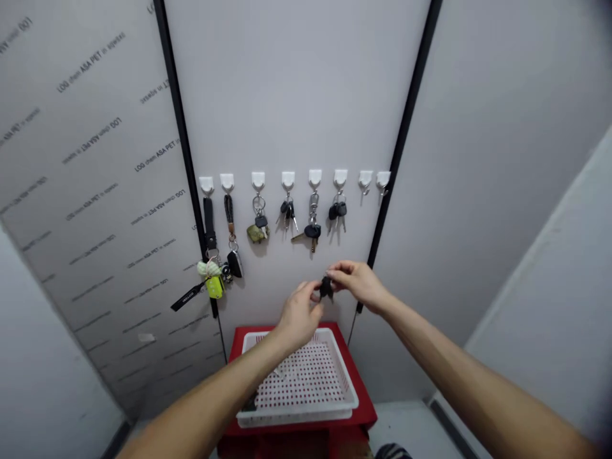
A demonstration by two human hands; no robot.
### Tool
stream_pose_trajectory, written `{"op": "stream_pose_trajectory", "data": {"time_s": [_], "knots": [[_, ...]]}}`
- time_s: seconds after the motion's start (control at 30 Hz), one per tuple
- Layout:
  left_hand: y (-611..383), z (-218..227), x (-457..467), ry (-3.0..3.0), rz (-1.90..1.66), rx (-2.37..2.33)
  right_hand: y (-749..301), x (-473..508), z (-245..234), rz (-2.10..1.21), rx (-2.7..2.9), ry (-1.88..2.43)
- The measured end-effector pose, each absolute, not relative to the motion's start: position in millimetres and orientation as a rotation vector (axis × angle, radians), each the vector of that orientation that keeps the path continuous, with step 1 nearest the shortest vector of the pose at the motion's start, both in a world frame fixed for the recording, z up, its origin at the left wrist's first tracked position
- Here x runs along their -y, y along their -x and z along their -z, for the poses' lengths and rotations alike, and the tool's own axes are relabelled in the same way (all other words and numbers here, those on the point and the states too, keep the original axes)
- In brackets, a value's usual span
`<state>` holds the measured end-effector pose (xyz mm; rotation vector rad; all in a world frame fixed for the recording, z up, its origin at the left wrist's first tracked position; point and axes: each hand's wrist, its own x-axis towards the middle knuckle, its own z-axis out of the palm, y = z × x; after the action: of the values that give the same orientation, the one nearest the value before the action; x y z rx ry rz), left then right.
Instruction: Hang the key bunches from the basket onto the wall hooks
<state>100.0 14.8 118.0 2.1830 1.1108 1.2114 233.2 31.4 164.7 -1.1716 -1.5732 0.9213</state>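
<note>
A small bunch of black-headed keys [326,288] is held between my two hands, in front of the wall below the row of hooks. From the right, my right hand [356,282] pinches the top of the bunch between thumb and fingers. My left hand [300,313] grips its left side with the fingertips, above the basket. Whether a ring joins these keys is too small to make out. On the wall above hang other key bunches, the nearest being a black-headed set [337,210] on a white hook [340,178].
Below my hands a white perforated basket [306,413] stands on a red stool [366,411], with a dark item [250,403] partly hidden by my left arm. Two white hooks [366,178] are at the right of the row. Keys with a lime-green case [215,287] hang far left.
</note>
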Motion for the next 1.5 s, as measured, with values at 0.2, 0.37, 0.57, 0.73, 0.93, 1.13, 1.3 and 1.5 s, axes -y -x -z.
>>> {"op": "stream_pose_trajectory", "data": {"time_s": [0.2,0.37,0.57,0.73,0.93,1.13,1.3,1.5], "knots": [[-140.2,-202.2,-35.4,-2.425,-1.346,-1.083,-260.9,-49.1,-242.4,-0.626,1.358,1.031],[-159.7,-244.4,-46.2,-2.593,-1.358,-1.168,-272.3,-62.5,-282.0,-0.476,1.277,1.042],[-167.9,-248.0,-53.6,-2.675,-1.257,-1.244,-278.4,-80.3,-290.4,-0.379,1.194,1.162],[-145.6,-209.1,-48.8,-2.635,-1.129,-1.186,-285.3,-87.8,-278.5,-0.332,1.241,1.269],[-62.2,-110.2,-35.8,-2.398,-0.699,-1.443,-293.0,-78.7,-204.7,-0.082,1.229,1.357],[-22.8,-26.8,-16.1,-2.318,-0.223,-1.750,-240.3,-41.8,-70.8,-0.466,1.604,1.522],[-38.8,-1.7,-14.1,-2.296,-0.222,-1.884,-195.4,-17.5,-17.4,-0.640,1.895,1.440],[-40.4,-0.9,-18.8,-2.250,-0.357,-1.641,-184.2,-9.7,-15.7,-0.577,2.149,1.413]]}}
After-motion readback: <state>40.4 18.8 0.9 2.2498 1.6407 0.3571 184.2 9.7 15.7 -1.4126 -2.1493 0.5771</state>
